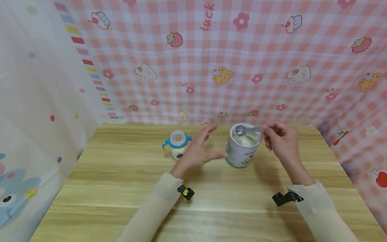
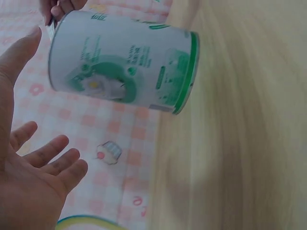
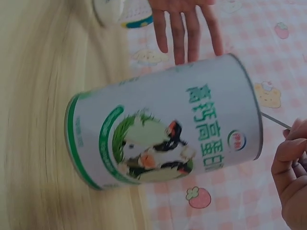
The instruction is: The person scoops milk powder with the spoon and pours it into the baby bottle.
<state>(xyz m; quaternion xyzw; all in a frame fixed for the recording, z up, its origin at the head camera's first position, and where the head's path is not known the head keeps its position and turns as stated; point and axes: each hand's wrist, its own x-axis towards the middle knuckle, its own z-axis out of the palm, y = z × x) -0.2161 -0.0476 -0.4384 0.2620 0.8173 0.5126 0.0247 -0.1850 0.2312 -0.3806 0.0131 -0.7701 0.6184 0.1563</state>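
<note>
A white and green milk powder can (image 1: 239, 155) stands upright and uncovered, pale powder visible inside. My right hand (image 1: 282, 139) pinches the handle end of a metal measuring spoon (image 1: 241, 130), whose round bowl is over the can's mouth. Whether the spoon bowl carries powder I cannot tell. To the can's left, my left hand (image 1: 198, 148) is spread with straight fingers, its thumb tip close to the can's side. In the left wrist view that hand (image 2: 36, 167) holds nothing. A cow picture marks the can (image 3: 163, 129) in the right wrist view.
Behind my left hand stands a baby bottle (image 1: 178, 143) with a blue collar, handles and a clear cap, partly hidden by the hand. A wooden table (image 1: 211, 208) carries everything. Pink checked cloth (image 1: 193, 60) hangs right behind its back edge.
</note>
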